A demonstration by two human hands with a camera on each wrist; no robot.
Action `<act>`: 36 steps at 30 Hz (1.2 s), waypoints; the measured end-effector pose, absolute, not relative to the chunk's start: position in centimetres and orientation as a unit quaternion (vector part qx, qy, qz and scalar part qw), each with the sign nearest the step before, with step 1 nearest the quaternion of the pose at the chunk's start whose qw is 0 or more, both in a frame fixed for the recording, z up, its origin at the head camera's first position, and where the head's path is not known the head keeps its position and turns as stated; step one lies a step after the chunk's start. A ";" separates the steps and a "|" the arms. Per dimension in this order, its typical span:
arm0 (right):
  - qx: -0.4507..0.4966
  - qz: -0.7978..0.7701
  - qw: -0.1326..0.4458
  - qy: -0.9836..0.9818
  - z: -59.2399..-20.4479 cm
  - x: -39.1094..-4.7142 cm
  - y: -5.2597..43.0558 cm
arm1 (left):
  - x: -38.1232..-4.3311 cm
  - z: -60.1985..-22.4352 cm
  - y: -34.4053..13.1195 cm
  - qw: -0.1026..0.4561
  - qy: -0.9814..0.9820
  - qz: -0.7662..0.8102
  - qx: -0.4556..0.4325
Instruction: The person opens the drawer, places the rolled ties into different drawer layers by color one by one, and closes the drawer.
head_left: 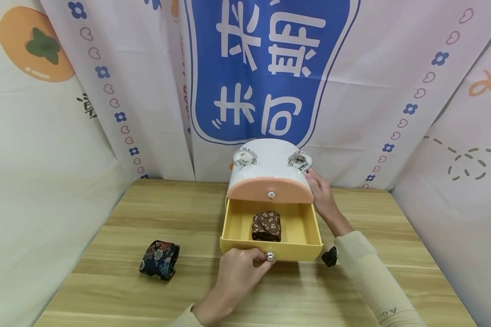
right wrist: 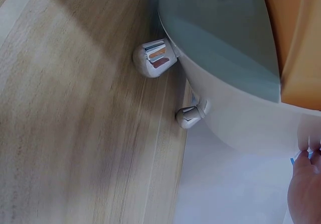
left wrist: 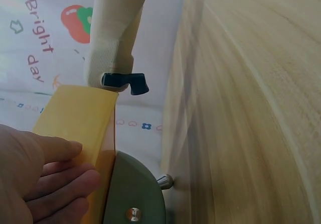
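A small rounded white chest stands on the table with its yellow drawer pulled out. My left hand is at the drawer's front, thumb and forefinger pinching its round silver knob. In the left wrist view the fingers lie against the yellow front and the knob is hidden. Inside the drawer sits a brown flower-print cloth bundle. My right hand rests on the chest's right side, fingers reaching behind a round mirror. In the right wrist view, fingertips touch the white wall.
A dark flower-print cloth bundle lies on the wooden table at left. The chest has a peach upper drawer, a green lower drawer and silver feet. A small dark piece shows by the right cuff. Printed cloth hangs behind.
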State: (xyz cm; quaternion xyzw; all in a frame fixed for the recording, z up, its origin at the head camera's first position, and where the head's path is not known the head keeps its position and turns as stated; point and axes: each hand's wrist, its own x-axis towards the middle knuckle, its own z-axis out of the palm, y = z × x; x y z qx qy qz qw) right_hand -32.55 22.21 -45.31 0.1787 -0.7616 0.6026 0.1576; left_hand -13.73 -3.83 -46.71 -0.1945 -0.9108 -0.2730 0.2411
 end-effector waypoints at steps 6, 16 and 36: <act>0.175 0.603 0.153 -0.763 -45.3 -32.5 22.5 | -13.9 -46.4 -3.6 0.233 -0.913 -0.271 -0.196; 0.179 0.600 0.149 -0.765 -45.5 -32.4 22.5 | -14.6 -46.2 -3.4 0.226 -0.915 -0.276 -0.189; 0.178 0.598 0.154 -0.766 -45.5 -32.3 22.3 | -18.0 -45.9 -3.2 0.202 -0.915 -0.306 -0.166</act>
